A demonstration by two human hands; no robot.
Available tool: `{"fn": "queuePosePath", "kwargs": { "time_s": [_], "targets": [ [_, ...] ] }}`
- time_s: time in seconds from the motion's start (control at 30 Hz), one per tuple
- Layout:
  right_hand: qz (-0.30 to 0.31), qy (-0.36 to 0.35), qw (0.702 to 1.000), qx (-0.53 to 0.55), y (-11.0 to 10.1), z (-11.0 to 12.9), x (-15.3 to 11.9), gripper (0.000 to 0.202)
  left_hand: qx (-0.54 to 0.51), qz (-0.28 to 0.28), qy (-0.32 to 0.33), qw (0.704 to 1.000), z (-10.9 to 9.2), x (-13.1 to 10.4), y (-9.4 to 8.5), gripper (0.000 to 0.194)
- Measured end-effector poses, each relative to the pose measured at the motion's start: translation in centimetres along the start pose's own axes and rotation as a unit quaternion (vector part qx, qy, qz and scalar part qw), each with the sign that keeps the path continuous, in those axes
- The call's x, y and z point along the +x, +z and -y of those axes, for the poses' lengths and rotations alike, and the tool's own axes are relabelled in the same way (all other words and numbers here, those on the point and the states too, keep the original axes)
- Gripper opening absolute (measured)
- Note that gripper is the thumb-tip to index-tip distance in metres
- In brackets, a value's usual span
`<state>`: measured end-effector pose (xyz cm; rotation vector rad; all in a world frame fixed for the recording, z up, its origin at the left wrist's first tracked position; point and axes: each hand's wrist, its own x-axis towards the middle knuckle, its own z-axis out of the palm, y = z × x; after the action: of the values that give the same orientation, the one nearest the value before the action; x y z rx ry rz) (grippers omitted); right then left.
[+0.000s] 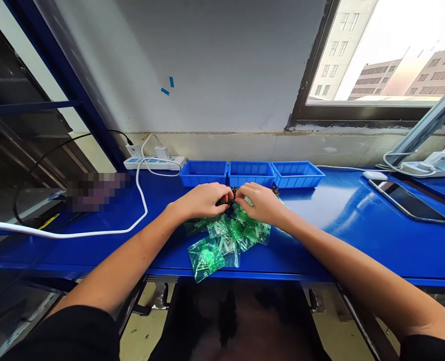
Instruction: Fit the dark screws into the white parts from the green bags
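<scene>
My left hand (206,198) and my right hand (263,202) meet over the middle of the blue table. Their fingers are curled and pinched, with the fingertips almost touching. Small black pieces (230,200) show under and between the fingers; what kind they are, and what exactly each hand grips, I cannot make out. Just below both hands lies a heap of clear green plastic packets (247,228) with small whitish parts inside. One green packet (206,258) rests nearest me, reaching over the table's front edge.
Behind my hands stand three blue bins (251,174) in a row. A white cable (94,234) crosses the table at left from a power strip (130,163). At right lie a phone (408,199) and another power strip (429,168). The blue table (343,250) ends close to me.
</scene>
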<state>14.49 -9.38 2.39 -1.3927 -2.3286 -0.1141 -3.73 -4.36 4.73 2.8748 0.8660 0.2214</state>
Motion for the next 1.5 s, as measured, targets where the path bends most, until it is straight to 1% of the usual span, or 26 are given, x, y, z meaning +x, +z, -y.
{"fn": "queuePosePath", "kwargs": {
  "time_s": [0.1,0.23,0.33,0.4,0.57,0.8,1.0,1.2,1.5],
  "targets": [
    [-0.014,0.015,1.0,0.006,0.02,-0.06,-0.01,0.012,0.011,-0.005,-0.006,1.0,-0.04,0.08,0.09,0.021],
    [-0.004,0.024,1.0,0.005,0.14,0.1,0.0,0.013,0.023,-0.016,-0.008,1.0,-0.23,0.09,0.08,0.02],
    [-0.001,0.023,1.0,0.006,0.24,0.19,-0.01,0.012,0.029,-0.026,0.004,0.999,-0.28,0.05,0.02,0.023],
    [-0.005,0.018,1.0,0.01,0.31,0.15,-0.01,0.011,0.033,-0.034,0.0,0.999,-0.28,0.03,-0.03,0.026],
    [-0.015,0.015,1.0,0.01,0.55,-0.1,0.03,0.007,0.017,-0.062,-0.035,0.997,-0.39,0.03,-0.15,0.022],
    [-0.051,0.025,0.998,0.022,0.81,-0.24,-0.02,0.003,-0.012,-0.086,-0.029,0.996,-0.58,-0.01,-0.1,0.021],
    [-0.07,0.025,0.996,0.042,0.79,-0.13,-0.02,0.006,-0.022,-0.076,-0.032,0.996,-0.54,0.01,0.01,0.021],
    [-0.064,0.031,0.997,0.04,0.86,-0.31,-0.02,0.005,-0.012,-0.021,-0.025,0.999,-0.47,0.02,0.23,0.023],
    [-0.066,0.038,0.996,0.036,0.78,-0.25,-0.02,0.006,0.001,-0.051,-0.035,0.998,-0.54,0.01,0.06,0.025]
  ]
}}
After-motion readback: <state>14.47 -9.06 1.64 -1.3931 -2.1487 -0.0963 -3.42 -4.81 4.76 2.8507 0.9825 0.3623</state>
